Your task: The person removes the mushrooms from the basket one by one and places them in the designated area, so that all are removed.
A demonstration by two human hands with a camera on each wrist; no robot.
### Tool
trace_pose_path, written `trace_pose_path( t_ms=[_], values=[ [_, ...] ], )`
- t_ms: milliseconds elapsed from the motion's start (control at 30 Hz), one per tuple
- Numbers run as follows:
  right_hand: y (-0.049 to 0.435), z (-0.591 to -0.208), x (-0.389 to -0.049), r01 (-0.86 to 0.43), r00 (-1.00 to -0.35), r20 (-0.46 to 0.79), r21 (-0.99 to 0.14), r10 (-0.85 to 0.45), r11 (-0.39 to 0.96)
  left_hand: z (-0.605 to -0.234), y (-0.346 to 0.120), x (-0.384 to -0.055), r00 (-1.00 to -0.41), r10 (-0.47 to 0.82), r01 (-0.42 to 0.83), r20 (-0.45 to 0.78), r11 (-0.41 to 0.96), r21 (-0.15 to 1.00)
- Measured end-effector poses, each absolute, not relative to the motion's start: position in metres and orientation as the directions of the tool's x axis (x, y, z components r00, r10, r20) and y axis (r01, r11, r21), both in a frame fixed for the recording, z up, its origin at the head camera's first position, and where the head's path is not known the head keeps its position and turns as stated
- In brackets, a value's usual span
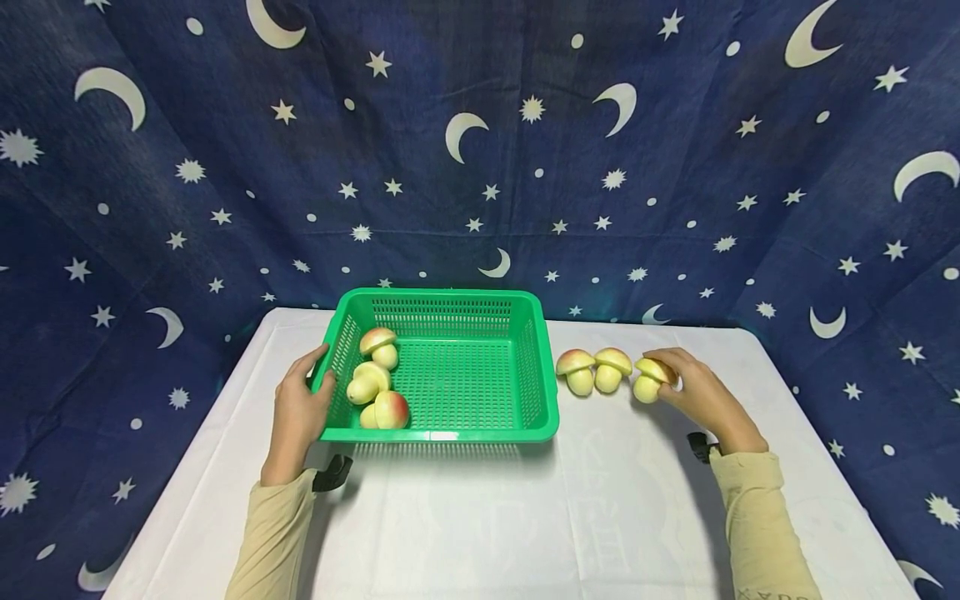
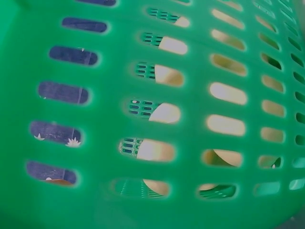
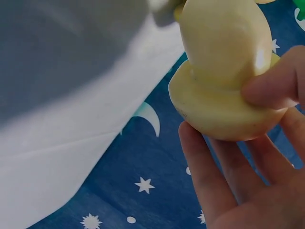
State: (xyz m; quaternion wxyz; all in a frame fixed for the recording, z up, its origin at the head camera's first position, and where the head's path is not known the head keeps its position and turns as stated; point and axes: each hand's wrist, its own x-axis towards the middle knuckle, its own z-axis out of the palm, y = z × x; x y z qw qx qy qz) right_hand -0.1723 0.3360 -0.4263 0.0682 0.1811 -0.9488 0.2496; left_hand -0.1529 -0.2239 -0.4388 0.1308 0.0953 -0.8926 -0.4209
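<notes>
My left hand [image 1: 298,407] grips the left rim of a green plastic basket [image 1: 442,435], whose slotted wall [image 2: 102,114] fills the left wrist view. Three toy mushrooms lie inside along the basket's left side: one at the back [image 1: 378,343], a pale one in the middle [image 1: 369,382] and a red-tinged one in front [image 1: 392,410]. Right of the basket, my right hand [image 1: 701,396] holds a toy mushroom [image 1: 648,385] by its cap. The right wrist view shows the thumb on the cap's underside and fingers round its top, with the pale stem [image 3: 226,43] uppermost there.
Two more toy mushrooms, one nearer the basket [image 1: 576,372] and one beside it [image 1: 611,370], stand between the basket and my right hand. White cloth [image 1: 525,525] covers the table. A dark blue curtain [image 1: 420,225] with moons and stars hangs behind it.
</notes>
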Motion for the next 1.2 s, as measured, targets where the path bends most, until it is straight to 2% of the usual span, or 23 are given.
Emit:
trace_pose_path(
  t_ms=[567, 1200],
  values=[
    [0.341, -0.442, -0.177, -0.268, -0.961, 0.087, -0.515, -0.261, 0.814, -0.440, -0.224, -0.152, -0.948, -0.274, -0.049, 0.160, 0.623, 0.781],
    [0.343, -0.453, -0.189, -0.217, -0.973, 0.037, -0.479, -0.228, 0.851, -0.442, -0.225, -0.153, -0.948, -0.272, -0.046, 0.163, 0.625, 0.779]
  ],
)
